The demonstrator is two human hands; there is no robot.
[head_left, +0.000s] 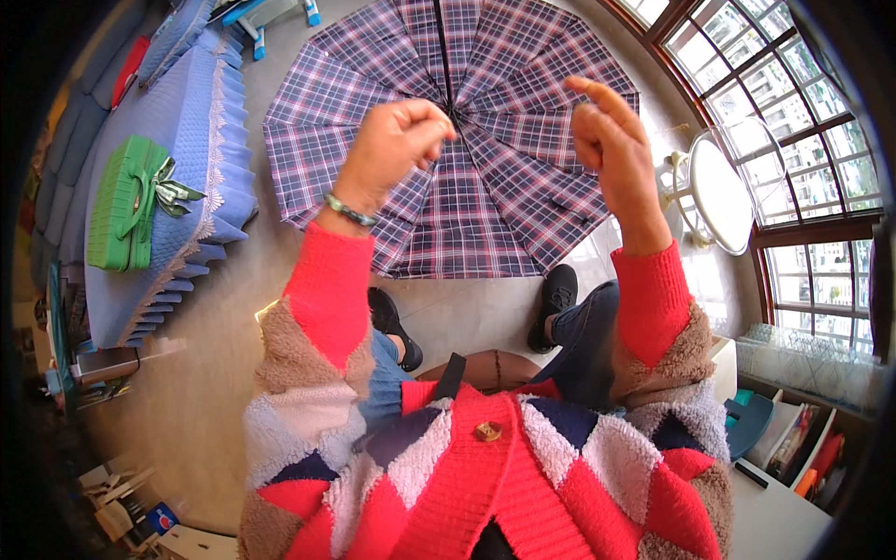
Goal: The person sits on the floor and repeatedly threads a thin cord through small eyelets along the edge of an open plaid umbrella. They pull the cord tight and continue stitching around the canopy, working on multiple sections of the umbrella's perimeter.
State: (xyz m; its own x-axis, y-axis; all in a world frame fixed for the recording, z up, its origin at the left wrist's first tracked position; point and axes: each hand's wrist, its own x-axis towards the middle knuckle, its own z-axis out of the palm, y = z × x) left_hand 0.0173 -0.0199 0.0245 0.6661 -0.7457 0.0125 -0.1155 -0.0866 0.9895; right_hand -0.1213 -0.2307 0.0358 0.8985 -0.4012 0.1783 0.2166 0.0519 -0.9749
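An open plaid umbrella point(467, 201), dark blue with red and white lines, lies spread in front of me, its black shaft point(441, 47) running from the middle to the far edge. My left hand point(397, 140) is raised over the canopy, left of its centre, fingers curled in and closed; nothing shows between them. A dark beaded bracelet point(351, 210) circles that wrist. Farther right, over the canopy's right side, my right hand point(611, 135) has its index finger stretched out and the others loosely bent, with nothing in it. The hands are apart from each other.
At left, a green case point(124, 203) with a checked ribbon sits on a blue quilted cover point(201, 93). A round white-topped table point(723, 191) stands right, by windows point(793, 103). My shoes point(558, 308) are near the umbrella's front edge. An open compartment point(817, 448) holds assorted items.
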